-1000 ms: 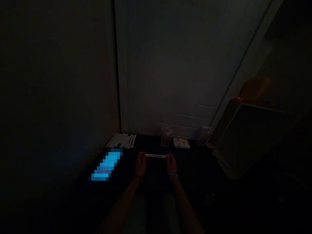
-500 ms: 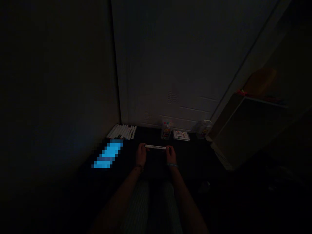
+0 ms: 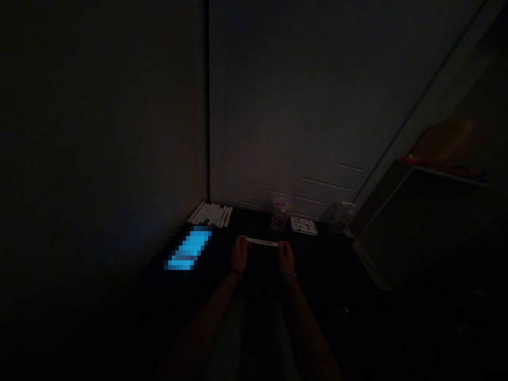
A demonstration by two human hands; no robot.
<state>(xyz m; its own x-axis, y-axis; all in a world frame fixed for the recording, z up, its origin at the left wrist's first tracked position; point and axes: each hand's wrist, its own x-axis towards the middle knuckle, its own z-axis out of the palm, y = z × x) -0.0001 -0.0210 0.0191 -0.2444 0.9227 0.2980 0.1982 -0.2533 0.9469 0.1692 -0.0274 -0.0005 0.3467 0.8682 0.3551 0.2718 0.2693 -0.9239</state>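
Observation:
A white marker [image 3: 262,242] with dark print is held level between my two hands, above the dark table [image 3: 262,278]. My left hand [image 3: 239,254] is closed on its left end. On the other end, my right hand [image 3: 286,256] pinches it between thumb and fingers. The ends of the marker are hidden by my fingers. Several more white markers [image 3: 212,214] lie side by side at the back left of the table. It is very dark, so fine detail is lost.
A glowing blue pixelated screen [image 3: 189,248] lies to the left. Along the back wall stand a clear container [image 3: 280,216], a flat pack of white pens [image 3: 304,225] and another clear container [image 3: 343,216]. A shelf unit [image 3: 400,211] is at the right, with an orange object [image 3: 444,140] on top.
The whole view has shifted, so everything appears slightly further right. Both hands keep hold of the marker, which now tilts a little more down to the right in the picture.

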